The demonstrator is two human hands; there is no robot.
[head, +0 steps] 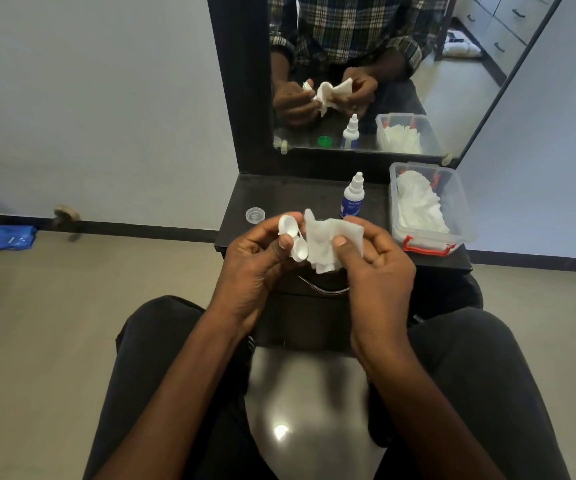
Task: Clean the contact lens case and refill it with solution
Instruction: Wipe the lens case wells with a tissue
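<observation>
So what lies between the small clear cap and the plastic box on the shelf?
In the head view, the solution bottle stands upright between the clear cap and the plastic box, nearer the box; the rest is bare black shelf.

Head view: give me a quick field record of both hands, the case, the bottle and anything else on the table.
left hand: holds the lens case, both wells open
right hand: pinches a white tissue beside the case
solution bottle: upright on the black table, capped, untouched
clear cap: on the table, left of the bottle
tissue box: clear tub with a red latch, at the table's right, open
stage: wiping, not yet refilled
</observation>
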